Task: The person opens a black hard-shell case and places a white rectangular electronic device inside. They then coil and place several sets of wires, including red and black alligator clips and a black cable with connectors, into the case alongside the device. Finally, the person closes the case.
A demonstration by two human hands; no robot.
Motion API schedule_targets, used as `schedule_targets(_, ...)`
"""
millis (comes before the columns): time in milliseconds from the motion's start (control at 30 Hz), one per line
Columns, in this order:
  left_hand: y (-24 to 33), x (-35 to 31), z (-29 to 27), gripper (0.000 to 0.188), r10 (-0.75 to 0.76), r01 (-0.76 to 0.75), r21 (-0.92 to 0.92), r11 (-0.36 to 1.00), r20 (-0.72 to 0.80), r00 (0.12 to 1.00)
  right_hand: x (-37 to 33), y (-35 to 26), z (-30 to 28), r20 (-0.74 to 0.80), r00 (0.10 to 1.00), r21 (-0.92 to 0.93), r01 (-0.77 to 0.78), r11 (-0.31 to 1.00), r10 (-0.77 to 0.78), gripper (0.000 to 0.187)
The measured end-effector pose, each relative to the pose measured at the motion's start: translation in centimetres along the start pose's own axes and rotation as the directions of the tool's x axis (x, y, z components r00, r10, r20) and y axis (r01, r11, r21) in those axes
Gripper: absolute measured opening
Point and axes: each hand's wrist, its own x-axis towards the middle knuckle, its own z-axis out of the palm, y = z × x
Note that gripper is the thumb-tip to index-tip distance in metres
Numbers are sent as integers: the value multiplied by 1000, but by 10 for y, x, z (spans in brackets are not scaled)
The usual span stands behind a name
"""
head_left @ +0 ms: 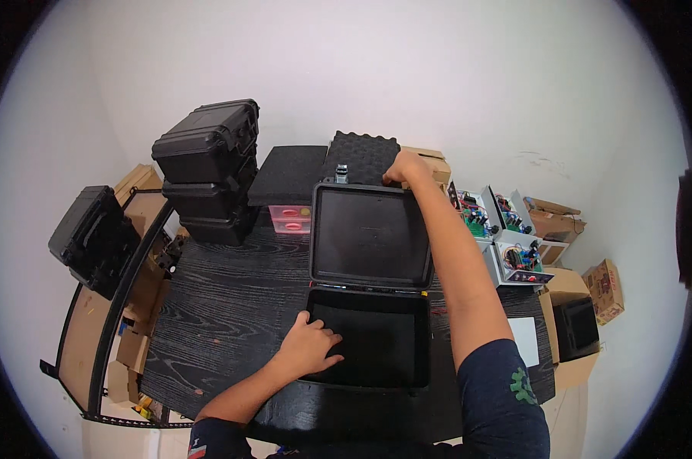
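Observation:
In front of me a black hard case [373,237] lies open on the table, its lid raised toward the wall and its lower half dark inside. My left hand [309,346] rests over the left rim of the lower half, its fingers apart and reaching inward. Beyond the lid, a dark egg-crate foam sheet [359,157] has a wavy top edge. My right arm stretches past the lid's right side, and my right hand [404,168] has its fingers curled onto the foam's right edge; its fingertips are partly hidden.
Stacked black cases [208,164] stand at the back left, near flat foam [292,174] over pink drawers [291,218]. Another case [93,241] sits on a rack. At right are open electronics boxes [518,260], a white sheet [523,340] and a carton [572,367].

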Motion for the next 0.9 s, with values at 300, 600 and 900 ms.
schedule_targets(300,0,2,-2,50,4,-4,-21,1000,7,1000,-3,2,-4,-15,1000,122,7,992,-5,72)
schedule_targets(600,-1,2,0,50,-2,3,-17,1000,29,1000,-17,-8,-15,-612,760,364,516,776,-218,32)
schedule_targets(900,1,1,-1,48,28,-28,5,1000,-24,999,-118,19,-80,-880,372,308,920,242,-296,22)
